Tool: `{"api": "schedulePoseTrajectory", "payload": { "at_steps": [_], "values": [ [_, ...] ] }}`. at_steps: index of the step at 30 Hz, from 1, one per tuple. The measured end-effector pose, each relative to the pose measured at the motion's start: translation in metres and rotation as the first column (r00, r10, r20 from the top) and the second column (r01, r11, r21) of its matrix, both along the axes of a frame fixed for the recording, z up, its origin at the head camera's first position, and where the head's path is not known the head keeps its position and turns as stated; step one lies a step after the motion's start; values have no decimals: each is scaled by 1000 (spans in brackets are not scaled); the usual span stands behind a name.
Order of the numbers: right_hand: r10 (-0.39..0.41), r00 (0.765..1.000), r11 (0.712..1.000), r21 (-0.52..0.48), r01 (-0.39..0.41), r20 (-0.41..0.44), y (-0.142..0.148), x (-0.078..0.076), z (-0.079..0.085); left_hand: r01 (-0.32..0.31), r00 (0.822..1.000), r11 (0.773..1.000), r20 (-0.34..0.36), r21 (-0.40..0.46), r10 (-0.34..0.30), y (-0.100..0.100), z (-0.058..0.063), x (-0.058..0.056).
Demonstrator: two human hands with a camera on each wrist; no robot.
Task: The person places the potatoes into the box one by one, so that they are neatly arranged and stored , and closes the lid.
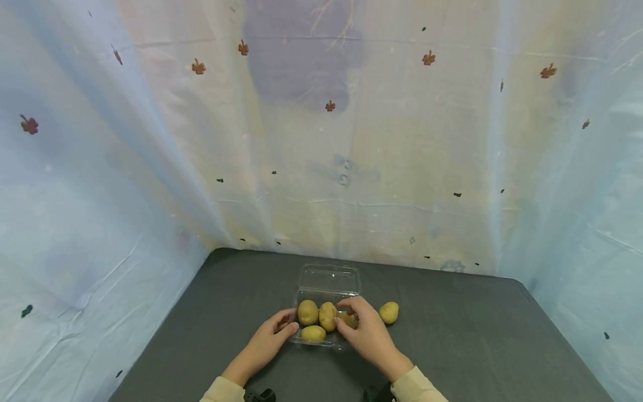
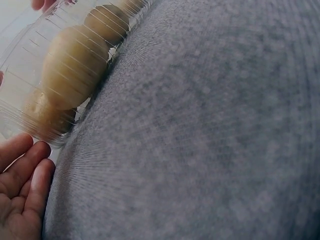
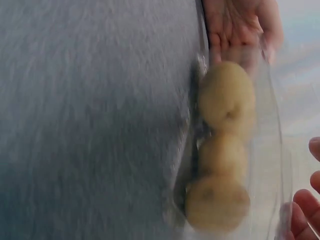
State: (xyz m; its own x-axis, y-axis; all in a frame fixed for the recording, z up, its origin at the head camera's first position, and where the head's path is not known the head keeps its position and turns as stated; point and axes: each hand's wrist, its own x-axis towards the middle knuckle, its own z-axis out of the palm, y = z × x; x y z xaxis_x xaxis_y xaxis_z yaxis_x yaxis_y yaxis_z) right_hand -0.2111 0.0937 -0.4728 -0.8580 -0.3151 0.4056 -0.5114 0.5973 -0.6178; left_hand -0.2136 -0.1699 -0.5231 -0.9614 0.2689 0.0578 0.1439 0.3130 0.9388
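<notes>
Several yellow potatoes (image 1: 308, 312) lie in a clear plastic clamshell box (image 1: 318, 344), its lid (image 1: 330, 279) tipped back on the far side. My left hand (image 1: 266, 339) is at the box's left end, with thumb and fingertips right at the wall and rim. In the left wrist view its relaxed fingers (image 2: 37, 187) meet the outside of the end wall. Over the right part of the box, my right hand (image 1: 368, 330) arches with thumb and fingers apart, partly covering a potato (image 1: 348, 320). Its fingers (image 3: 306, 207) show loosely bent beside the rim in the right wrist view.
One more potato (image 1: 388, 312) lies on the dark grey tabletop (image 1: 467, 335), just right of the box. Pale plastic sheeting (image 1: 382, 223) with a leaf pattern hangs behind the table and on both sides. Dark objects (image 1: 261, 395) show near both wrists.
</notes>
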Motion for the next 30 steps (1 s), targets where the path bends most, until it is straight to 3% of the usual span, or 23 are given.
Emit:
{"api": "schedulePoseTrajectory", "payload": {
  "at_steps": [12, 30],
  "values": [
    [-91, 996, 994, -57, 90, -22, 24, -5, 1, 0, 1000, 1000, -10, 1, 0, -1, -1, 0],
    [-174, 983, 985, 21, 173, 52, 44, -11, -16, 2, 1000, 1000, -3, -5, -2, 1, 1, 1]
  ]
}}
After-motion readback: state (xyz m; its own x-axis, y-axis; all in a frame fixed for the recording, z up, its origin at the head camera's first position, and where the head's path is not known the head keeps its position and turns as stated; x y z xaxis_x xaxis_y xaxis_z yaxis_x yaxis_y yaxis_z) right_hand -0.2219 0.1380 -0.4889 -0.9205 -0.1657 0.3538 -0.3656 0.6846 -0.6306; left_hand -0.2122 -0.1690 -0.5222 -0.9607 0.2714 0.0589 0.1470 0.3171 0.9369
